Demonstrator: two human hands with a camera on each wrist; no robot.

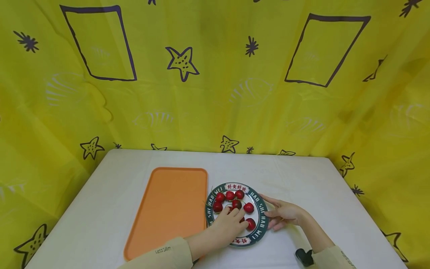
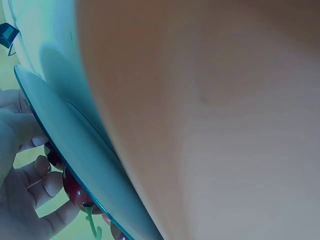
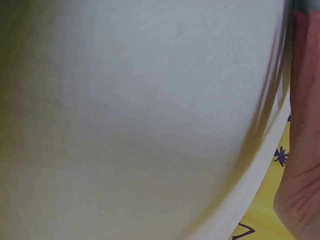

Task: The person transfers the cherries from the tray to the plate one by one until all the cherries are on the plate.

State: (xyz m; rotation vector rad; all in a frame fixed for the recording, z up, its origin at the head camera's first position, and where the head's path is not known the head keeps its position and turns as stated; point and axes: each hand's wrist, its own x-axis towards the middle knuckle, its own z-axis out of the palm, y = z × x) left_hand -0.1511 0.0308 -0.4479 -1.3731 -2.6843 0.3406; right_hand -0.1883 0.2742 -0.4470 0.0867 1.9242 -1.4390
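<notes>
A round plate (image 1: 262, 224) with a green lettered rim carries several red cherries (image 1: 249, 207). My left hand (image 1: 224, 227) reaches over it with bent fingers, thumb and fingers about a cherry (image 2: 53, 156) in the left wrist view; others are partly hidden beneath them. At the plate's right side my right hand (image 1: 285, 212) grips the rim, thumb on top and other fingers lower down. The plate's pale underside (image 2: 75, 125) shows in the left wrist view, so it is off the table or tilted. Only the edge of the right hand appears in the right wrist view.
An orange tray (image 1: 171, 209) lies left of the plate, close to its rim. Both are on a white table (image 1: 289, 175), with a yellow patterned curtain (image 1: 215, 97) behind and at the sides. A black device (image 1: 304, 257) sits at the right wrist.
</notes>
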